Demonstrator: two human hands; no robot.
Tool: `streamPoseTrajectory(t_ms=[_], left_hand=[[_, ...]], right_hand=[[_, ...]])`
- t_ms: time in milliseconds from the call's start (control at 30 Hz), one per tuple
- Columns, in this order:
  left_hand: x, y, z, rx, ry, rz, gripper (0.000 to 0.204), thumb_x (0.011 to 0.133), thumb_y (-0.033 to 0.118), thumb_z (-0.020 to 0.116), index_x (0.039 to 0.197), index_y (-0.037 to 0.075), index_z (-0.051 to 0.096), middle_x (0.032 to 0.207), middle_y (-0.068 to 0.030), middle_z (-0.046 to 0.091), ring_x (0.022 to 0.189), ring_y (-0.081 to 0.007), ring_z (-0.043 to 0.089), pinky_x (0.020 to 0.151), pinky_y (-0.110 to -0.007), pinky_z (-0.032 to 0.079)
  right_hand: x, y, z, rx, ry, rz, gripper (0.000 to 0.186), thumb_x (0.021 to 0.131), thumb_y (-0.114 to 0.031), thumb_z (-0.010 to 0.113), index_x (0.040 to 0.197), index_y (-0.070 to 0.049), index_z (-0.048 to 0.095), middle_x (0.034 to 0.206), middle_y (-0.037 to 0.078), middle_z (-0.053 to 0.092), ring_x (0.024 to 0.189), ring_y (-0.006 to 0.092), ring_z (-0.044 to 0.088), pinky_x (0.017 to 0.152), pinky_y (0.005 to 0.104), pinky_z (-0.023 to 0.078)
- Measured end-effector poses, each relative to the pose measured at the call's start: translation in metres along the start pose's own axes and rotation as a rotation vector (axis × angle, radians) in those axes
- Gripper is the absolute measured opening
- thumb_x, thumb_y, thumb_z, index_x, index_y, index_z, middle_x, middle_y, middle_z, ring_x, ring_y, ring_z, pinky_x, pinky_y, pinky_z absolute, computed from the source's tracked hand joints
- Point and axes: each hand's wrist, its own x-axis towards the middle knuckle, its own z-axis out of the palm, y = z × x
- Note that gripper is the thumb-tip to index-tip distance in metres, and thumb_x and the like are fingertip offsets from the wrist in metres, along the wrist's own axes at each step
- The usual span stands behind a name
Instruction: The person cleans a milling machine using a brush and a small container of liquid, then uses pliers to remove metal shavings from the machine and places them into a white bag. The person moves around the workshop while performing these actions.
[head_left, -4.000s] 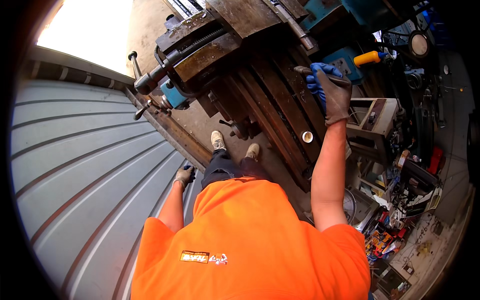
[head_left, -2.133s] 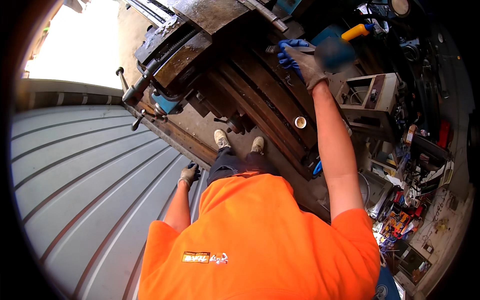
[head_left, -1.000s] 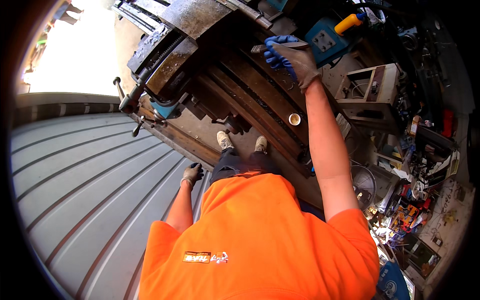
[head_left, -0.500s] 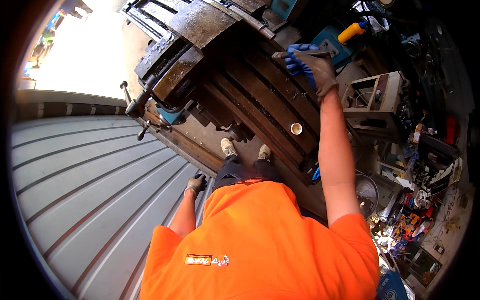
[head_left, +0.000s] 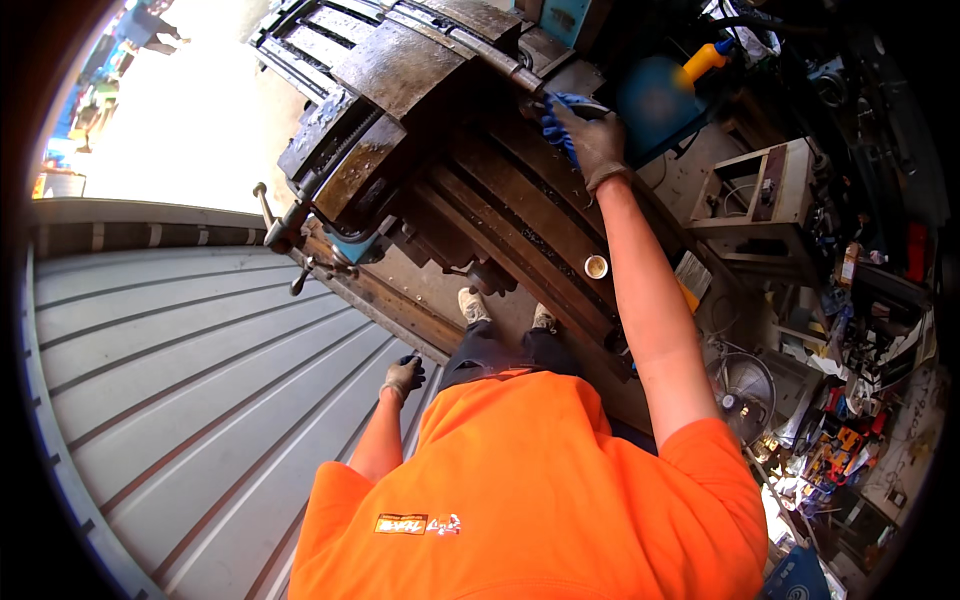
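Right hand point(head_left: 587, 138) grips brush point(head_left: 592, 111), its tip hard to make out; left hand point(head_left: 404, 376) half-curled, can't tell if holding anything

The brush point(head_left: 592, 112) is sitting in the gripping fingers point(head_left: 557, 130) of the right hand point(head_left: 590, 138), right of centre near the top of the frame. Its dark handle is lying crosswise, showing only partly; its bristle end is not showing clearly.
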Motion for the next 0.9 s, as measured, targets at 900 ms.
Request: streamPoseTrajectory(t_ms=[900], left_hand=[[-0.013, -0.033, 0.013, -0.101, 0.005, 0.020, 0.015, 0.096, 0.022, 0.061, 0.100, 0.008, 0.062, 0.077, -0.0120, 0.066, 0.055, -0.0247, 0.062, 0.050, -0.035, 0.052]], right_hand=[[0.000, -0.075, -0.069, -0.813, -0.460, -0.110, 0.050, 0.086, -0.048, 0.063, 0.111, -0.006, 0.071, 0.098, 0.015, 0.073, 0.092, 0.0283, 0.071, 0.084, 0.0368, 0.054]])
